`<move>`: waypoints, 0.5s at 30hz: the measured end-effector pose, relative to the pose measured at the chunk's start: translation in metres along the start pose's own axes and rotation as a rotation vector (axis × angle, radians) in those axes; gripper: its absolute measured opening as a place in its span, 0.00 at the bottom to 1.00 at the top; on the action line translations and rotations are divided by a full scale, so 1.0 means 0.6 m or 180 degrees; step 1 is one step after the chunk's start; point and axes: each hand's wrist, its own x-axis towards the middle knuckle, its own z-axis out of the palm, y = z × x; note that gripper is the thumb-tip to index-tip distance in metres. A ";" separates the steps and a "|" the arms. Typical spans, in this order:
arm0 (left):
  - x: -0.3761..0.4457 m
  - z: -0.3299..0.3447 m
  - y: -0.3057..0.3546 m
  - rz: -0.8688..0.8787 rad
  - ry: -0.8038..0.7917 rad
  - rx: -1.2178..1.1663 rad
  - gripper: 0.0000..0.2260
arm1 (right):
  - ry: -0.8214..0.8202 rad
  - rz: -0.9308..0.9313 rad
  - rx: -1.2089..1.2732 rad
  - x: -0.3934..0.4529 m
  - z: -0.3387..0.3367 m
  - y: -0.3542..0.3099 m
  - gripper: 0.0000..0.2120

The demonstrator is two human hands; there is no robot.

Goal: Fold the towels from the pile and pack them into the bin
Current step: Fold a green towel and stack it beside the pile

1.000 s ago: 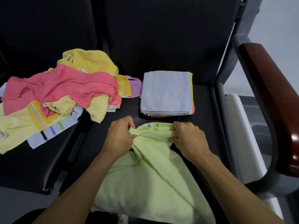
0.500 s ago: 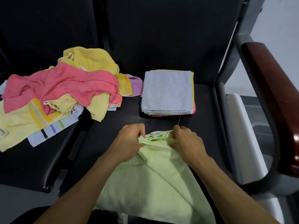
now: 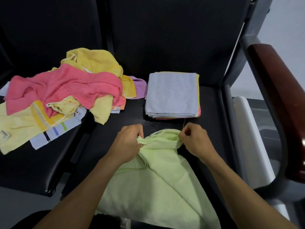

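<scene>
At lower centre, the left hand (image 3: 127, 142) and right hand (image 3: 195, 140) pinch the pale green terry towel (image 3: 158, 179) by its far edge, now spread wider than a second ago, straightening it for folding.

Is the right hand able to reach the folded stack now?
Probably yes, but not freely. The folded stack lies just beyond the right hand with bare black seat between. That hand, though, pinches the green towel, so it must let go first.
</scene>
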 end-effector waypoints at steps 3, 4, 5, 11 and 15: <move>0.002 -0.005 -0.006 -0.0106 0.0102 0.0036 0.16 | 0.0088 -0.0047 -0.0197 0.002 0.001 0.007 0.02; 0.003 -0.007 -0.007 -0.0117 0.0140 0.0030 0.16 | 0.0101 -0.0074 -0.0229 0.001 0.003 0.009 0.03; 0.003 -0.010 -0.007 -0.0109 0.0195 0.0018 0.16 | 0.0116 -0.0104 -0.0269 0.000 0.004 0.011 0.03; 0.005 -0.009 -0.008 -0.0035 0.0239 -0.0052 0.18 | 0.0143 -0.0997 -0.0293 -0.003 0.001 0.002 0.16; 0.003 -0.002 -0.007 0.0177 0.0113 -0.0091 0.20 | -0.0288 -0.1388 -0.0439 -0.008 0.020 -0.002 0.26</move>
